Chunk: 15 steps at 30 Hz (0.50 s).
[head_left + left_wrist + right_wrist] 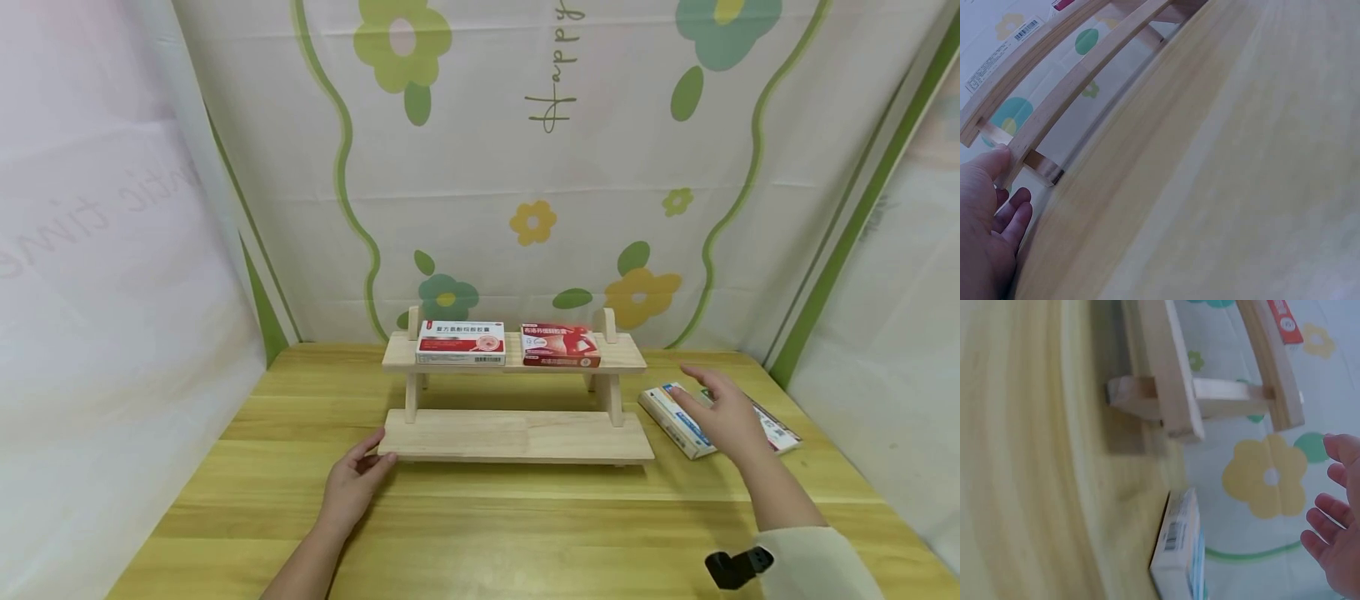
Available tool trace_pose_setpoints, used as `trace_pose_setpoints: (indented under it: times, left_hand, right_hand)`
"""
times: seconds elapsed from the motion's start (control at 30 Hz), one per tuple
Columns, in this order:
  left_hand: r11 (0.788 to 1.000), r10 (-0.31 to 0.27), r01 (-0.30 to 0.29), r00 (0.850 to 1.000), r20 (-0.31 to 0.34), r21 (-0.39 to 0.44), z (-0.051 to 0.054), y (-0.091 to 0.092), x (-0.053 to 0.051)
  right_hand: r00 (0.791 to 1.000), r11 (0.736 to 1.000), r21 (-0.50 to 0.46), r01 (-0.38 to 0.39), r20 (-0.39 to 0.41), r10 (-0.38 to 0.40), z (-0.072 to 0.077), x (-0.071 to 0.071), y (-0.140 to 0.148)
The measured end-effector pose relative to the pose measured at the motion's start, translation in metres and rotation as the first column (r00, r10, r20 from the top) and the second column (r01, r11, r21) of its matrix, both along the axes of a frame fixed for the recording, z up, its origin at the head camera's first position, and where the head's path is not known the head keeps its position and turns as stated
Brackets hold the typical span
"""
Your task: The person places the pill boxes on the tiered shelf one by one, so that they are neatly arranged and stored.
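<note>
A two-tier wooden display stand point(517, 435) stands on the table. My left hand point(354, 483) grips the left end of its lower shelf; in the left wrist view the thumb point(994, 161) lies against the shelf edge, with the other fingers lower down. Over at the right, my right hand point(723, 417) is held above a white-and-blue medicine box point(678, 421), fingers spread and nothing in them. Partly hidden beneath that hand lies another white box point(776, 425) with a dark edge. In the right wrist view the nearer box point(1175, 547) is apart from the fingers.
On the stand's upper shelf sit a white-and-red medicine box point(461, 342) at left and a red medicine box point(561, 345) at right. Flower-printed curtains point(480, 167) enclose the wood-grain table point(525, 533) at the back and both sides.
</note>
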<state>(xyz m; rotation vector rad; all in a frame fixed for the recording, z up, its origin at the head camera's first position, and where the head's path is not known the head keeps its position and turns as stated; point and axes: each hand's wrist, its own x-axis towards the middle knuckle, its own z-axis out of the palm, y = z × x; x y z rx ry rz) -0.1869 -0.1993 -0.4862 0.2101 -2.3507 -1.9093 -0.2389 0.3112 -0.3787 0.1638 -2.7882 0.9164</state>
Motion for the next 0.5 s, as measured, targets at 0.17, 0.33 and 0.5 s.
trace_pose_setpoints:
  times: [0.17,0.33,0.5]
  left_hand:
    - [1.000,0.002,-0.002,1.000,-0.002,-0.005,0.000,0.000,0.000]
    - [1.000,0.000,0.000,1.000,-0.003,-0.011,0.000,0.000,0.001]
    - [1.000,0.000,0.000,1.000,-0.007,-0.013,0.000,0.001,0.001]
  right_hand:
    - [1.000,1.000,-0.003,0.019,0.004,-0.019,-0.015,0.005,0.016]
    - [0.999,0.999,0.024,0.031,-0.029,-0.030,-0.031,0.006,0.028]
    - [0.998,0.998,0.036,0.044,-0.047,-0.042,-0.045,0.006,0.038]
